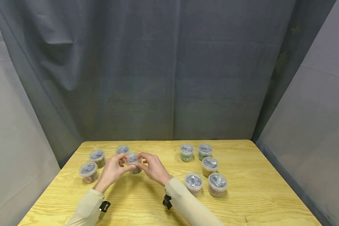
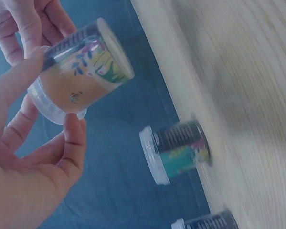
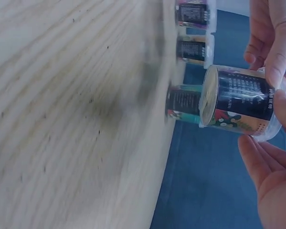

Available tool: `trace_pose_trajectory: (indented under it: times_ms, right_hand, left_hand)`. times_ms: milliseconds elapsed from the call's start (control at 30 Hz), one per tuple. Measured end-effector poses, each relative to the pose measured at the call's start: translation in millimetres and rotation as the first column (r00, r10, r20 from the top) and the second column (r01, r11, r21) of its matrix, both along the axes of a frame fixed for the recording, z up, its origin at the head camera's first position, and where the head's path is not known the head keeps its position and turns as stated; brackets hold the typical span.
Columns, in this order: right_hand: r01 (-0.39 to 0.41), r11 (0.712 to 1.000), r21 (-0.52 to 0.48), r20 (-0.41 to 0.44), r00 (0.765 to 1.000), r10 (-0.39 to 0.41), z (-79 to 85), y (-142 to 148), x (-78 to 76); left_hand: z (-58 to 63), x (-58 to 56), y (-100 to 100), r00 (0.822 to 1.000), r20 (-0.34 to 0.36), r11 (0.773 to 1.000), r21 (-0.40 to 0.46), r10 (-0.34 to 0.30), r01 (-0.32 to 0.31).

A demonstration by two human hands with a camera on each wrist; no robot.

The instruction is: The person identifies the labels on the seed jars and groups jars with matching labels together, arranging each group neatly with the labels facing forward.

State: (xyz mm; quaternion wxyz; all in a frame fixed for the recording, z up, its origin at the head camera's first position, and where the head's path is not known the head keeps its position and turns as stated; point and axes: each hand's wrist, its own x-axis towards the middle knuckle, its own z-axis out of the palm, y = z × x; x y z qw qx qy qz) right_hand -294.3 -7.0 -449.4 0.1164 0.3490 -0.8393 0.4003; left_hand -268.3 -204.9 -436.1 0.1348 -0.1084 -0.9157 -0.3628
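Note:
Between both hands is a small plastic tub (image 1: 134, 158) with a clear lid and a printed label, lifted off the wooden table. My left hand (image 1: 114, 171) grips the tub's lid rim from the left with thumb and fingers. From the right, my right hand (image 1: 155, 169) pinches the same rim. In the left wrist view, the tub (image 2: 85, 71) shows an orange label with leaves and a dark panel, its base toward the table. White print covers the dark panel of the tub (image 3: 243, 95) in the right wrist view. Directly behind it stands another lidded tub (image 1: 122, 149).
Left of the hands are two more lidded tubs, one farther back (image 1: 97, 156) and one nearer (image 1: 88, 171). Several similar tubs stand at the right, including a near one (image 1: 217, 184) and a far one (image 1: 186, 152). A grey curtain (image 1: 172, 78) hangs behind the table (image 1: 257, 194).

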Motion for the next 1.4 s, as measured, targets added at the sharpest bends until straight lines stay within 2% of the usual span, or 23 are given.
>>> trace_pose_trajectory:
  times_ms: [267,467,567,733,1033,1233,1400]
  right_hand:
    - [-0.038,0.996,-0.076,0.08,0.996,0.044,7.2,21,0.3]
    - [0.034,0.991,-0.129,0.093,0.995,-0.022,13.7,34,3.5]
    - [0.073,0.985,-0.154,0.09,0.994,-0.06,16.2,38,4.2]
    - [0.093,0.981,-0.172,0.089,0.993,-0.079,18.0,41,5.3]
    - [0.159,0.965,-0.206,0.113,0.984,-0.138,25.4,51,4.9]
    - [0.19,0.943,-0.275,0.141,0.978,-0.156,26.3,55,4.1]
    - [0.219,0.933,-0.286,0.178,0.969,-0.173,22.1,59,5.8]
  left_hand:
    - [0.7,0.8,17,0.996,-0.081,0.996,0.077,-0.034,0.041]
    - [5.6,-0.4,30,0.992,-0.101,0.981,0.17,-0.077,0.093]
    - [5.4,-2.4,34,0.991,-0.091,0.968,0.222,-0.096,0.115]
    - [2.3,-5.3,36,0.99,-0.073,0.947,0.29,-0.12,0.137]
    - [3.7,-7.9,41,0.985,-0.077,0.925,0.339,-0.152,0.17]
    - [-2.4,-7.9,49,0.988,-0.018,0.917,0.37,-0.156,0.152]
    - [-10.1,-9.2,56,0.986,0.03,0.911,0.387,-0.165,0.141]
